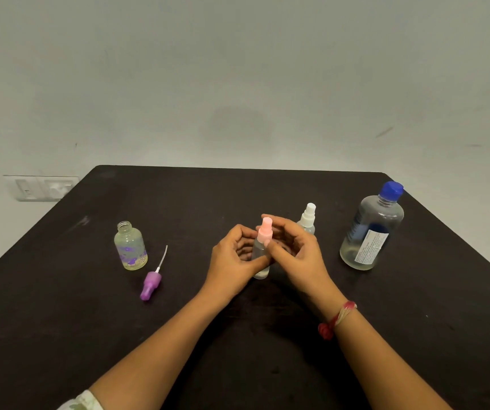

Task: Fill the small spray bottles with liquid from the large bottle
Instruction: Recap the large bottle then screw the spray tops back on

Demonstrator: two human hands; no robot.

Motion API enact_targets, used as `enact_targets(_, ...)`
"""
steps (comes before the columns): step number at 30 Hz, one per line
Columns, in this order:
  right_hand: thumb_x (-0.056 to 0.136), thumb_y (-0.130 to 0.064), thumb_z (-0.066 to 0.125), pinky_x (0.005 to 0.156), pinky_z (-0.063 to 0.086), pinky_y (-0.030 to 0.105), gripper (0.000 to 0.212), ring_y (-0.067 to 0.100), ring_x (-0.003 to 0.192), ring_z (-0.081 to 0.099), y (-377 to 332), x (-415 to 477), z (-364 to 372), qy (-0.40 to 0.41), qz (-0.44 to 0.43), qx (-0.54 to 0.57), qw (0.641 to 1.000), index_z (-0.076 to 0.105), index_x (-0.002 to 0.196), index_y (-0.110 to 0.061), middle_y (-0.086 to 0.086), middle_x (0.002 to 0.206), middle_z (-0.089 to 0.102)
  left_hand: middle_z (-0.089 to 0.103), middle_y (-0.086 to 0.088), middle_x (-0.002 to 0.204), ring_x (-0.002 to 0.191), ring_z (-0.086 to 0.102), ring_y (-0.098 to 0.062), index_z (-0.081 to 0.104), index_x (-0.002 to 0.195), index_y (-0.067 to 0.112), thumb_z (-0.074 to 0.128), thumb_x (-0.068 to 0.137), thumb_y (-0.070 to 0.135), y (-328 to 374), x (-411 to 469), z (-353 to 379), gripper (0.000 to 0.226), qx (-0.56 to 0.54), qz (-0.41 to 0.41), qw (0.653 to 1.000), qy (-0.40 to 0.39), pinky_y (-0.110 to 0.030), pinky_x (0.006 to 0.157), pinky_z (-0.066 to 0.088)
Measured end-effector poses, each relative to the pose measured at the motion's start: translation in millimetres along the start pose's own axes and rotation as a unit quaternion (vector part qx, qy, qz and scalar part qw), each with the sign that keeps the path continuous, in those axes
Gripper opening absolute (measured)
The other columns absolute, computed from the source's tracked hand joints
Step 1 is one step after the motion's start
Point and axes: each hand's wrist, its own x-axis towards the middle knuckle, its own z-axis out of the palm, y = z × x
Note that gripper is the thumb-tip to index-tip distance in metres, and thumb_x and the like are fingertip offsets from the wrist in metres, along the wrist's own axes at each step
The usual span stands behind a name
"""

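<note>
Pink-capped spray bottle (260, 257) stands upright mid-table (237, 187). The left grip (234, 261) wraps its body to steady it, while the right grip (300, 253) pinches the pink cap (266, 232), probably to twist it. The large bottle (371, 232) stands capped near the right edge, within reach for pouring.

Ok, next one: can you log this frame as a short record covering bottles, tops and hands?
surface: black table
pink-topped spray bottle: centre, upright, held by both hands
left hand: grips its body
right hand: fingers at its pink top
white-topped spray bottle: behind the right hand, top on
large bottle: far right, blue cap on
flowered bottle: left, neck open
purple spray top: lying on the table beside the flowered bottle
</note>
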Motion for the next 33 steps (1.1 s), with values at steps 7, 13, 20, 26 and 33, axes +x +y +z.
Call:
enact_targets(7, 0.075, -0.002, 0.078, 0.084, 0.054, 0.026, 0.036, 0.016, 0.097, 0.068, 5.5, 1.3, 1.0, 0.035, 0.002, 0.0, 0.999, 0.066, 0.107, -0.013, 0.011, 0.104, 0.068, 0.071, -0.001, 0.092, 0.087, 0.07, -0.009, 0.059, 0.096, 0.011, 0.08, 0.072, 0.008, -2.1, 0.4, 0.5, 0.032, 0.003, 0.006, 1.0, -0.002, -0.022, 0.076, 0.056)
enact_targets(13, 0.085, 0.003, 0.066, 0.091, 0.053, 0.026, 0.037, 0.011, 0.107, 0.066, 1.1, 0.2, -0.7, -0.008, 0.006, 0.0, 1.0, 0.062, 0.119, -0.01, 0.002, 0.111, 0.069, 0.071, 0.001, 0.093, 0.089, 0.069, -0.006, 0.059, 0.096, 0.017, 0.081, 0.072, 0.011, -2.2, 1.2, -0.2, 0.033, 0.006, -0.001, 1.0, -0.004, -0.019, 0.075, 0.055)
enact_targets(20, 0.079, -0.004, 0.075, 0.087, 0.055, 0.029, 0.032, 0.015, 0.1, 0.067, 2.8, 0.7, -0.1, 0.028, -0.008, -0.014, 0.999, 0.066, 0.107, -0.016, 0.007, 0.105, 0.067, 0.071, 0.001, 0.093, 0.089, 0.07, -0.007, 0.059, 0.095, 0.016, 0.081, 0.072, 0.011, -1.5, 0.4, 0.7, 0.032, 0.009, 0.004, 1.0, -0.005, -0.02, 0.075, 0.055)
enact_targets(26, 0.085, 0.002, 0.066, 0.091, 0.053, 0.026, 0.036, 0.011, 0.107, 0.065, 0.6, 0.4, -2.0, -0.013, 0.003, -0.011, 1.0, 0.063, 0.117, -0.014, -0.001, 0.111, 0.069, 0.07, 0.002, 0.095, 0.089, 0.069, -0.005, 0.059, 0.097, 0.015, 0.08, 0.073, 0.011, -1.9, 0.7, -0.1, 0.033, 0.016, 0.003, 1.0, -0.004, -0.021, 0.078, 0.056)
enact_targets(33, 0.079, -0.004, 0.075, 0.085, 0.055, 0.028, 0.031, 0.014, 0.099, 0.067, 1.1, 0.5, -0.4, 0.028, -0.017, -0.023, 0.999, 0.066, 0.105, -0.02, 0.007, 0.105, 0.067, 0.071, 0.0, 0.092, 0.088, 0.069, -0.008, 0.059, 0.095, 0.014, 0.081, 0.071, 0.011, -1.6, -0.3, 0.9, 0.032, 0.014, 0.012, 1.0, -0.004, -0.02, 0.074, 0.055)
